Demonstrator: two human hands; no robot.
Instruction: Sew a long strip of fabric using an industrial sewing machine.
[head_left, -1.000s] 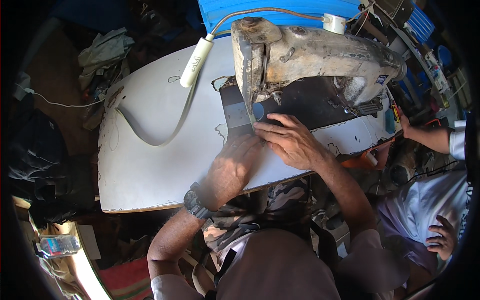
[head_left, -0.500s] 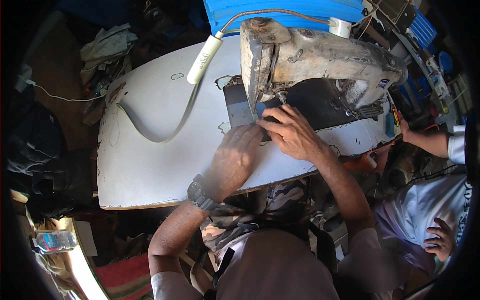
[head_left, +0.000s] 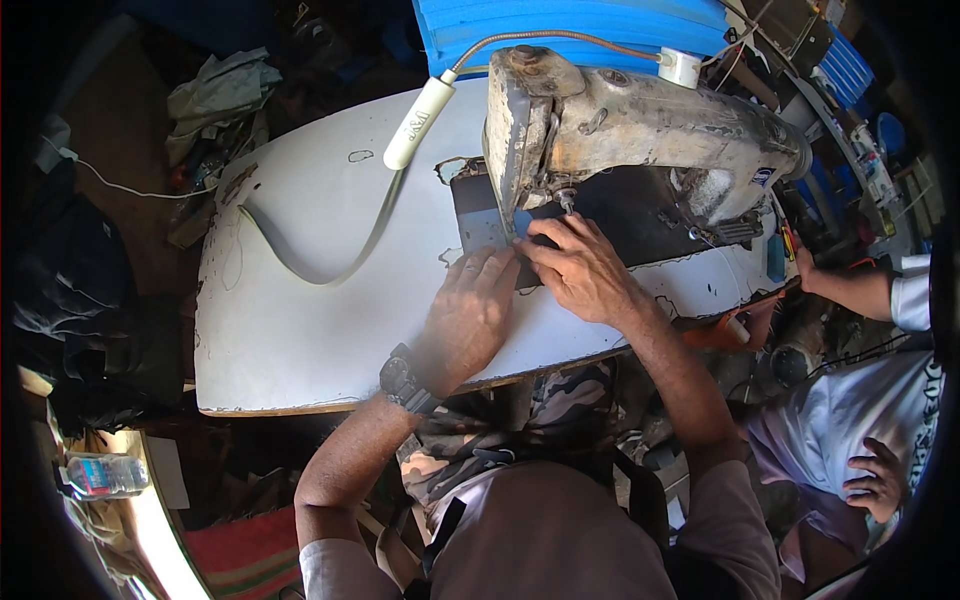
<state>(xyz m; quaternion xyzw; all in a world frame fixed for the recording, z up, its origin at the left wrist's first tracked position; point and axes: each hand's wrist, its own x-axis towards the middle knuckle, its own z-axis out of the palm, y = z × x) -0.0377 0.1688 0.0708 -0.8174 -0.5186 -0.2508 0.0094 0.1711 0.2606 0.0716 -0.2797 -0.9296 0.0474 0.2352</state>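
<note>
A worn, paint-chipped sewing machine point(head_left: 640, 130) stands on the white table, its head just beyond my hands. My left hand point(head_left: 475, 300), with a dark watch on its wrist, lies over the near edge of the machine's dark bed point(head_left: 620, 205). Its fingers are stretched out side by side, their tips close to the right fingertips. Thumb and forefinger of my right hand point(head_left: 575, 265) are pinched together just left of the needle area. What lies between them is too small to make out. A narrow grey-green strap point(head_left: 345, 275) curves across the tabletop at left.
A white lamp point(head_left: 420, 122) on a flexible neck hangs over the white tabletop point(head_left: 290, 350). Blue sheeting point(head_left: 570, 30) is behind the machine. Another person's hand point(head_left: 810, 270) touches the table's right end. A plastic bottle point(head_left: 105, 476) lies at lower left.
The view has shifted slightly. Both hands stay at nearly the same spot by the machine's head, and the strap lies as before.
</note>
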